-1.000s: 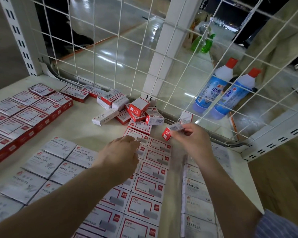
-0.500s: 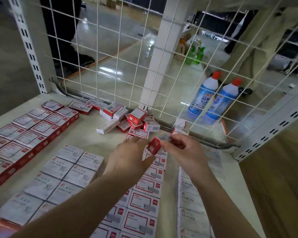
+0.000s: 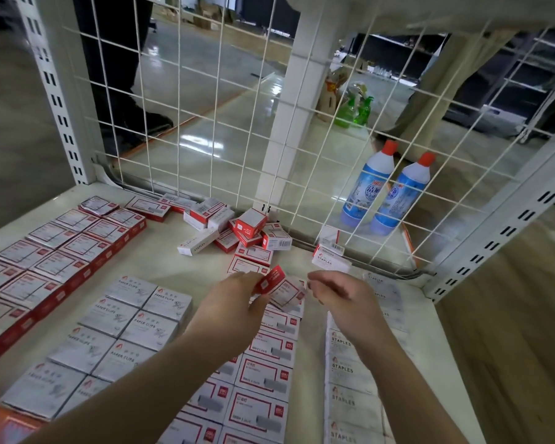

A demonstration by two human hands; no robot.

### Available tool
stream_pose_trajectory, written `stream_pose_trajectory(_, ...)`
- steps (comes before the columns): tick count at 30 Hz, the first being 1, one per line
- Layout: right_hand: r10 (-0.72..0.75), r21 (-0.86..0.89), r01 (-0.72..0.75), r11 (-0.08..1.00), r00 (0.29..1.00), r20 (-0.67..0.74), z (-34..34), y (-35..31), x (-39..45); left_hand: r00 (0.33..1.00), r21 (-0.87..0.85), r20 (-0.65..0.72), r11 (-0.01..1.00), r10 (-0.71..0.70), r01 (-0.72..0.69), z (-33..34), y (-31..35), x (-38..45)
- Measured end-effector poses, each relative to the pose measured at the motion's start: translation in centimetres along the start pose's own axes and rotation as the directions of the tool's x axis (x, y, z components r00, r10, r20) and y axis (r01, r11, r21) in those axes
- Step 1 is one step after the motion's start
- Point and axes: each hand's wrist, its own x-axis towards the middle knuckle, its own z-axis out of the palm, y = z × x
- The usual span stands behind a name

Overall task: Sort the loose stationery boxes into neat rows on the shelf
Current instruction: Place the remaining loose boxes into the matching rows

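Your left hand [image 3: 229, 302] pinches a small red-and-white staple box [image 3: 271, 280] at centre frame, holding it tilted just above the far end of the red-bordered staple-box row [image 3: 263, 376] that runs toward the bottom edge. Your right hand [image 3: 340, 298] hovers just right of that box, fingers loosely curled and gripping nothing; whether its fingertips touch the box is blurred and cannot be told.

Above your hands, a loose pile of red and white boxes [image 3: 244, 230] lies jumbled against the wire mesh back panel [image 3: 205, 123], some on edge, one white box lettered STAPLES [image 3: 197, 243] lying flat at the pile's left. Another white STAPLES box [image 3: 330, 262] sits alone just right of the pile.

On the white shelf [image 3: 161, 261], grey PAPER CLIPS boxes [image 3: 122, 328] fill the lower left in two columns, red-sided boxes [image 3: 55, 251] line the left edge, and white STAPLES boxes [image 3: 350, 379] form a column at lower right.

Through the mesh, two blue bottles with red caps [image 3: 385, 190] stand on the glossy floor at the right.
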Motion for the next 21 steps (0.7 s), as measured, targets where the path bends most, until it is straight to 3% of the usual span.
stream_pose_trajectory(3, -0.005, -0.068, 0.010, 0.998, 0.997, 0.079, -0.1, 0.3, -0.4, 0.995, -0.091, 0.075, 0.993, -0.062, 0.069, 0.1, -0.2, 0.2)
stream_pose_trajectory(10, -0.028, -0.165, 0.065, 0.984, 0.975, 0.219, 0.3, -0.1, -0.4, 0.989, -0.041, 0.136, 0.998, -0.049, 0.055, 0.5, -0.4, 0.4)
stream_pose_trajectory(21, -0.017, -0.202, 0.059, 0.978, 0.979, 0.204, 2.6, 1.3, -0.9, 0.941, -0.336, -0.032, 0.890, -0.336, 0.307, 0.7, -0.5, 0.7)
